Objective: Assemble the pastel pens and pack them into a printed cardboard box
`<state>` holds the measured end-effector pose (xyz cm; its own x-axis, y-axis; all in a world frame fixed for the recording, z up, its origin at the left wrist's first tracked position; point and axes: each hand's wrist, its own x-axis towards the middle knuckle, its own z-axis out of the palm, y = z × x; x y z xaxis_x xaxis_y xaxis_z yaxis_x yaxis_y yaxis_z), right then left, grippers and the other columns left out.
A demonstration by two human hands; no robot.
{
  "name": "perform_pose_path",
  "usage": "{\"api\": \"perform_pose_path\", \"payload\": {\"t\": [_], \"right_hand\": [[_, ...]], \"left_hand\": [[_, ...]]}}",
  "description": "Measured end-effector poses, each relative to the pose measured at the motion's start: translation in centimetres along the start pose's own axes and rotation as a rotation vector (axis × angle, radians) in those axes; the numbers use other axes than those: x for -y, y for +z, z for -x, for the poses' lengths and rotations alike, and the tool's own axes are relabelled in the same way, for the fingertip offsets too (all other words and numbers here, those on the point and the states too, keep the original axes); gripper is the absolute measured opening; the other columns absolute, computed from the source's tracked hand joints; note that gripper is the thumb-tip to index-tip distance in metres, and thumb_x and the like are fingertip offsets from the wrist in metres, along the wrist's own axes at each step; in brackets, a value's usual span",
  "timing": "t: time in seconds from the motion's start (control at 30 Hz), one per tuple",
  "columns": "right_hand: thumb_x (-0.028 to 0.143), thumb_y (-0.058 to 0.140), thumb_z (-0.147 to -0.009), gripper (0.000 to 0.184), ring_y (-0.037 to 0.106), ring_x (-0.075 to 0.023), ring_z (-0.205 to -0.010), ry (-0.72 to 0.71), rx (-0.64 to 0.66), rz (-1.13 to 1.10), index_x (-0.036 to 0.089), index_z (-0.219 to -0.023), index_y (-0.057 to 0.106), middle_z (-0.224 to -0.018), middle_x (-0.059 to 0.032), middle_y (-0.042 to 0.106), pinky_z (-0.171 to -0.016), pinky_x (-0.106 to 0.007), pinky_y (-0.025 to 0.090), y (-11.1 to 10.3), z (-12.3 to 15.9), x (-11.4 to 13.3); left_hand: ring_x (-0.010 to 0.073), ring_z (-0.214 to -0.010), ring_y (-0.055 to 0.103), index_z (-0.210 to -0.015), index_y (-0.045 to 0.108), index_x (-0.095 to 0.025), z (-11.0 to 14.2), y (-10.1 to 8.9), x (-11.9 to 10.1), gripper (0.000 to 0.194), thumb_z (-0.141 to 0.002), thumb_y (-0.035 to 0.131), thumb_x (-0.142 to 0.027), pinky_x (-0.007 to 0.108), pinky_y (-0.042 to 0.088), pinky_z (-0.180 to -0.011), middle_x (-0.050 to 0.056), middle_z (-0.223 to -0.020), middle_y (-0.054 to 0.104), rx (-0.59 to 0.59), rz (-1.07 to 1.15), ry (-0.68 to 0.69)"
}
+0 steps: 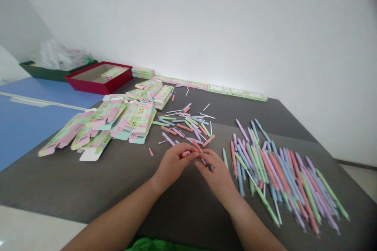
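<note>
My left hand (173, 164) is closed around a coral pen part (185, 153) over the middle of the dark table. Against it, my right hand (216, 172) pinches another coral pen piece (197, 146); the fingertips of both hands nearly meet. Whether the two pieces are joined is hidden by the fingers. Just beyond the hands lies a loose heap of pen parts (179, 125), with pastel barrels and white refills. To the right spreads a large pile of pastel pens (277, 172) in coral, blue, green and purple. A small pink piece (151, 151) lies alone left of my left hand.
Flat printed cartons (134, 121) overlap on the left. Behind them stand a red open box (107, 86) and a green tray (44, 72) holding clear plastic. Packed cartons (218, 89) line the wall. A blue surface (17, 125) adjoins the dark table (123, 188).
</note>
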<state>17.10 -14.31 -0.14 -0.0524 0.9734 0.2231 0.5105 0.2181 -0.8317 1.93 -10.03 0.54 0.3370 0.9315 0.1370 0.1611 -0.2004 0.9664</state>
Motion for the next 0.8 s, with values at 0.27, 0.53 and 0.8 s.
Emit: {"api": "perform_pose_path", "payload": {"t": [0.27,0.53,0.8], "right_hand": [[0.028,0.045,-0.087,0.024,0.059,-0.0179,-0.084,0.095,-0.067,-0.197,0.024,-0.099,0.066,-0.099,-0.0051,0.062,-0.068,-0.029,0.048,-0.3,0.1,-0.2],[0.030,0.055,-0.082,0.034,0.061,-0.0187,-0.086,0.197,-0.046,-0.355,0.021,-0.114,0.054,-0.093,-0.0039,0.067,-0.077,-0.032,0.046,-0.6,0.1,-0.2],[0.035,0.060,-0.080,0.023,0.061,-0.0202,-0.088,0.240,-0.081,-0.465,0.021,-0.098,0.065,-0.097,-0.0041,0.066,-0.082,-0.035,0.045,-1.5,-0.2,-1.1]], "left_hand": [[0.0027,-0.046,0.025,-0.075,0.058,-0.013,-1.0,-0.6,0.8,0.026,-0.073,0.067,-0.037,0.015,0.024,-0.044,-0.007,-0.057,0.037,-0.100,0.782,-0.288],[0.0018,-0.045,0.027,-0.081,0.063,-0.013,-1.2,-0.8,0.8,0.025,-0.076,0.064,-0.037,0.015,0.024,-0.043,-0.003,-0.065,0.053,-0.147,0.758,-0.262],[0.0165,-0.086,0.058,-0.091,0.070,-0.019,-0.5,-1.5,0.1,0.019,-0.081,0.058,-0.031,0.027,0.042,-0.079,0.004,-0.091,0.068,-0.108,-0.094,0.038]]}}
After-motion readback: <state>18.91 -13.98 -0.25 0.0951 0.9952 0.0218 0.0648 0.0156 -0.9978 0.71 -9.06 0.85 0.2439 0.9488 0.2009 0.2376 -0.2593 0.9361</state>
